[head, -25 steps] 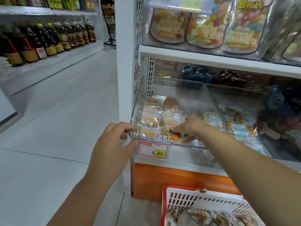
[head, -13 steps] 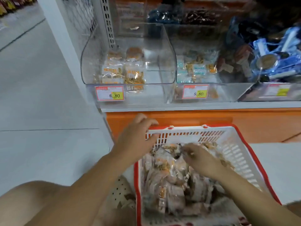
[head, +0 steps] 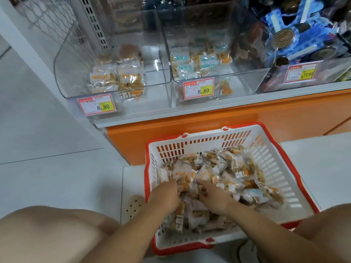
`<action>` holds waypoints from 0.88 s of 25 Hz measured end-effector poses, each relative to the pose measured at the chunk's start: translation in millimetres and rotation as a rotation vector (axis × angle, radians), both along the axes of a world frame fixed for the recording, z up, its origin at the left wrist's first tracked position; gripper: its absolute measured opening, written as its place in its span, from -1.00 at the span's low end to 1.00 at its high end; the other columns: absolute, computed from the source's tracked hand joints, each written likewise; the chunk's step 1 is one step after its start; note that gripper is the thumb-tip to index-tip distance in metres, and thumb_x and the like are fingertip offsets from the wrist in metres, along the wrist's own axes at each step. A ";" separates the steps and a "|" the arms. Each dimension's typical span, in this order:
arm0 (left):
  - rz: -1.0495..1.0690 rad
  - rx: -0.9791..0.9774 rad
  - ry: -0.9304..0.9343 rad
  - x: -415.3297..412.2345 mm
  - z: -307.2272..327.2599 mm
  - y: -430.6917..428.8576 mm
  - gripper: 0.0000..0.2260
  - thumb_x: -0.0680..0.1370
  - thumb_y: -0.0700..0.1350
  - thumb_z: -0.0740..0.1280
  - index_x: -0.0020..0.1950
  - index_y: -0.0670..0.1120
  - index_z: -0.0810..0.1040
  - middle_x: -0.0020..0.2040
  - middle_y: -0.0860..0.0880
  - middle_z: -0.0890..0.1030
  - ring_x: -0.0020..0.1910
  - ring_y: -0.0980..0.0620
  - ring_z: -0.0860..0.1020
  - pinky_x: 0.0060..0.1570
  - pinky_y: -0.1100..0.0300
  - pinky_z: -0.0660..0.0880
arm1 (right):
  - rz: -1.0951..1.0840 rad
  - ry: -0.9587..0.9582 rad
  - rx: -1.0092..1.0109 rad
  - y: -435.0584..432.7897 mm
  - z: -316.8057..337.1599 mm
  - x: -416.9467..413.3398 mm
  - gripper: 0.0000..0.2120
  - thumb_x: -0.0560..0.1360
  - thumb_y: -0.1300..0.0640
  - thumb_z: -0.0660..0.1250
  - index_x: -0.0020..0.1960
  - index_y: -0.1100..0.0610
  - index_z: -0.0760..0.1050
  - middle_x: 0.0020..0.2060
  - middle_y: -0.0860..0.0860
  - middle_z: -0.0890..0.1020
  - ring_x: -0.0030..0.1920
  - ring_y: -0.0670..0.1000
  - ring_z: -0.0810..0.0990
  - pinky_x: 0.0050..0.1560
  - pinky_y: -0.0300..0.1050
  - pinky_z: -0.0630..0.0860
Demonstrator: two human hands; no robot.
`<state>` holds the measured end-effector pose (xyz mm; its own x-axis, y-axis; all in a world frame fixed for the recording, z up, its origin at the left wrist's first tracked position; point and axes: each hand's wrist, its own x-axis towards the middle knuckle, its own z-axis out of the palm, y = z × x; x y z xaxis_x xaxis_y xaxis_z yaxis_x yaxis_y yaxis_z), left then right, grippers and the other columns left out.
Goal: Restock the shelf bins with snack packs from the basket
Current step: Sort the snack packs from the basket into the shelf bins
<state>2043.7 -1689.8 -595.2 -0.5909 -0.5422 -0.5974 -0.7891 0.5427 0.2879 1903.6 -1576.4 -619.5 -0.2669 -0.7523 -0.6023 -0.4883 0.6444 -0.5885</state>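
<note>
Here, both hands are sunk into the heap of snack packs (head: pixel 228 173) in the red-rimmed white basket (head: pixel 190 147). The left hand (head: pixel 165 196) lies knuckles up, its fingers bent down among the wrappers with the tips buried. The right hand (head: pixel 214 198) is just beside it, fingers reaching forward and leftward over the packs, the tips likewise lost in blur. Whether either hand has closed on a pack cannot be told. Packs touch both hands: they lie under the palms and between the two hands, and they spread ahead and to the right of the right hand as far as the basket's far wall.

Well beyond the hands and higher, past an orange shelf base (head: pixel 209 120), stand clear shelf bins. The left bin (head: pixel 64 59) is ahead and to the left of the left hand, with a few orange-labelled packs (head: pixel 117 78) toward its front and a price tag (head: pixel 96 105) on its front lip. The middle bin (head: pixel 241 90), ahead of the right hand, holds blue-labelled packs (head: pixel 199 61). A bare knee (head: pixel 47 230) is near the left forearm.
</note>
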 end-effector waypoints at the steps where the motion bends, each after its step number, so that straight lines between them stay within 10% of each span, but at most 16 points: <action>1: 0.017 0.019 0.042 -2.0 3.1 -1.3 -0.85 0.59 -0.11 0.26 0.14 -0.05 0.54 -0.04 0.00 0.61 -0.08 0.06 0.59 -0.03 0.19 0.57 | -0.061 -0.047 -0.022 -3.2 2.8 0.4 -0.51 0.61 0.12 0.20 0.51 -0.06 0.19 0.34 -0.02 0.48 0.20 -0.01 0.52 0.05 -0.27 0.46; 6: 0.356 0.443 0.437 -16.5 44.7 -15.4 -0.79 0.62 -0.09 0.27 0.24 0.08 0.51 0.09 0.12 0.61 0.03 0.11 0.59 -0.08 0.26 0.50 | -0.619 -0.662 -0.193 -12.1 18.5 -2.9 -0.55 0.50 0.05 0.41 0.35 0.04 0.40 0.14 0.08 0.63 0.09 0.09 0.64 0.11 0.04 0.59; 10: 0.766 0.971 0.632 -15.6 46.4 -22.1 -0.75 0.59 -0.14 0.32 0.27 -0.11 0.52 0.15 -0.17 0.64 0.04 -0.14 0.67 0.06 -0.08 0.60 | -0.823 -0.786 -0.410 -16.9 54.0 -18.5 -0.91 0.54 0.22 0.36 0.00 0.22 0.49 -0.20 0.10 0.68 -0.26 0.02 0.67 -0.36 -0.14 0.56; 22: 0.710 0.834 0.719 -12.8 42.0 -24.2 -0.64 0.54 -0.31 0.35 0.33 -0.11 0.51 0.07 -0.14 0.69 0.05 -0.12 0.67 0.01 0.08 0.60 | -0.955 -0.871 -0.521 -16.3 62.9 -30.9 -0.74 0.60 0.22 0.24 -0.26 0.15 0.35 -0.32 0.18 0.47 -0.46 0.00 0.58 -0.47 -0.17 0.56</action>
<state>2030.9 -1713.9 -553.2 -0.6566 -0.4879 -0.5752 -0.3576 -0.4701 0.8070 1872.8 -1592.8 -556.6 -0.4864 -0.6804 -0.5482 0.6541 0.1325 -0.7447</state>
